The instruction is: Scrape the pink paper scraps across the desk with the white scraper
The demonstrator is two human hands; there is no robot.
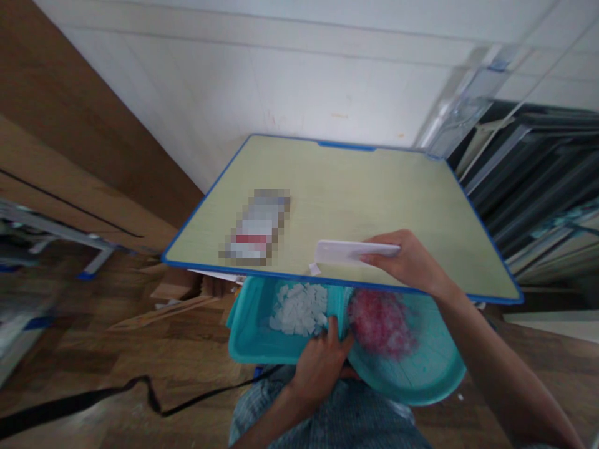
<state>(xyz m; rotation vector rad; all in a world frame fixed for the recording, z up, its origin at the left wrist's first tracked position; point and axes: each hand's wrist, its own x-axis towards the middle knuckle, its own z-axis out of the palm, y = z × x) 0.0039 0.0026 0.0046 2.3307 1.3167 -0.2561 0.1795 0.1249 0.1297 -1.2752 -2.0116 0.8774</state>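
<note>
My right hand [397, 255] is closed around one end of a flat white rectangular piece [339, 251], held just above the front of a pale yellow board [374, 193] with blue edging. Beside the piece, a small white chip [314, 269] lies at the board's front edge. Lower down, my left hand [321, 365] grips where a teal rectangular tray [262, 354] meets a round teal basket [421, 394]; its index finger reaches over the tray's wall, and some fingers are hidden. White chips [299, 310] fill part of the tray. A blurred pink-red mass [381, 321] lies in the basket.
A phone-like pixelated object [257, 226] lies on the board's left side. Behind the board is a white wall [299, 87]. Dark stacked panels [538, 149] stand at right, and a brown wooden panel [93, 156] at left. A black strap [150, 396] crosses the lower left.
</note>
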